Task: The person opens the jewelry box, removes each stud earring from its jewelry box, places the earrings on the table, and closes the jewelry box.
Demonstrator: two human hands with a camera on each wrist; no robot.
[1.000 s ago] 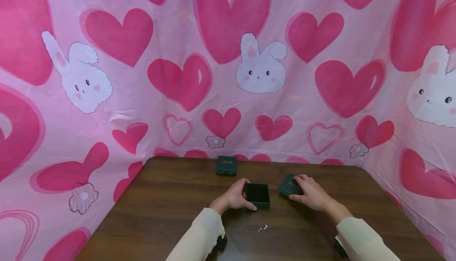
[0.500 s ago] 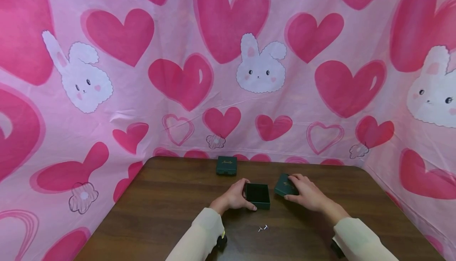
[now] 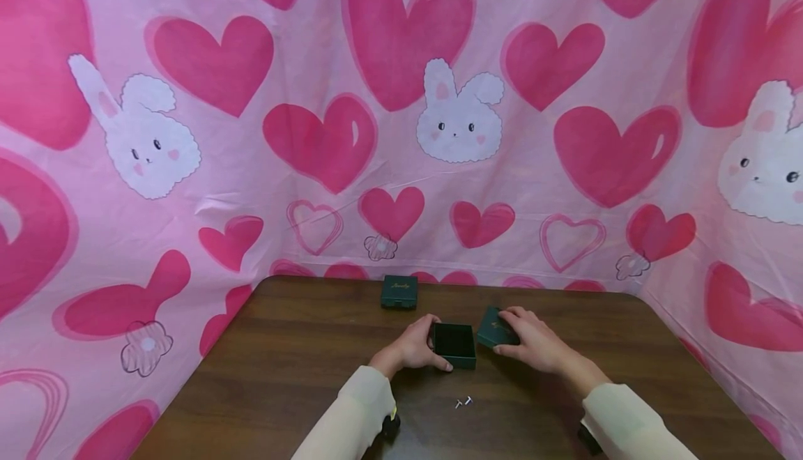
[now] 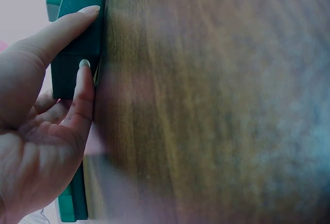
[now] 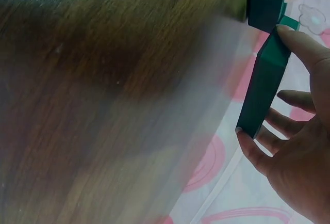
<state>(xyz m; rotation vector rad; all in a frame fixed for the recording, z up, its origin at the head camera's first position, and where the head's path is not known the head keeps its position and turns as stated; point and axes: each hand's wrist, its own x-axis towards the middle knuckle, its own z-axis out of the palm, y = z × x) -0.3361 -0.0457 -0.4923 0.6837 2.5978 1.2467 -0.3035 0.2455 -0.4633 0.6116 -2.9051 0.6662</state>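
Note:
My left hand (image 3: 417, 346) grips the left side of an open dark green jewelry box base (image 3: 463, 362), which sits on the table and shows a black inside. In the left wrist view, the thumb and fingers of that hand lie along the box's walls. Just to the right, my right hand (image 3: 534, 341) holds the matching green lid (image 3: 494, 330) between thumb and fingers. The lid is turned at an angle to the base, its left edge close by the base's right rim. From the right wrist, the lid (image 5: 267, 74) shows against the curtain, with the base's corner above it.
Two small silvery pieces (image 3: 463, 402), thin with short crossbars, lie in front of the base. A second green box (image 3: 399, 293) with gold lettering stands shut at the back of the brown wooden table (image 3: 301, 362). A pink heart-and-rabbit curtain (image 3: 401, 167) hangs behind.
My right hand has carried the lid left, nearer to the base. My left hand and the base have stayed where they were.

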